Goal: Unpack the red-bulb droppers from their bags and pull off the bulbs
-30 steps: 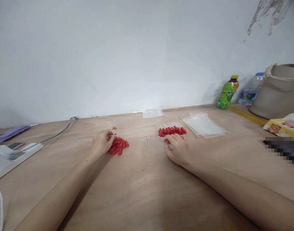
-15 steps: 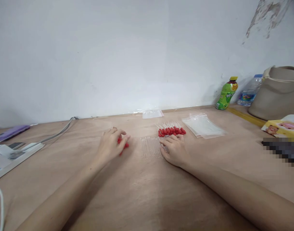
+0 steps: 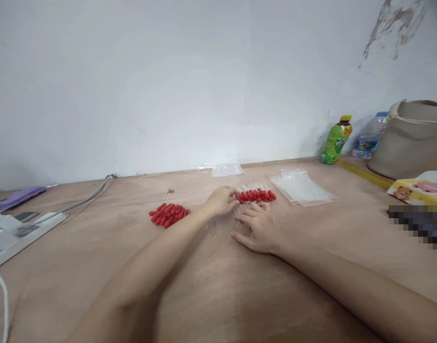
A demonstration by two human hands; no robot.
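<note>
My left hand (image 3: 221, 201) reaches across to the left end of a row of red-ended thin sticks (image 3: 257, 195). Its fingers are curled and its thumb is close to the forefinger; anything between them is too small to make out. Beside it, my right hand (image 3: 259, 227) lies with fingers spread over a row of thin clear tubes (image 3: 218, 225), partly covering them. Off to the left is a loose pile of small red bulb-shaped pieces (image 3: 169, 214), with my left forearm passing close by its right side.
Clear plastic bags (image 3: 302, 187) lie to the right, and another bag (image 3: 226, 170) lies by the wall. A green bottle (image 3: 335, 140), a water bottle (image 3: 370, 136) and a beige bag (image 3: 407, 143) stand at the back right. A power strip (image 3: 32, 238) with cables is at left.
My left hand has moved right, from the red pile to the red-ended sticks, uncovering the pile. My right hand stays over the clear tubes, its fingers spread somewhat wider.
</note>
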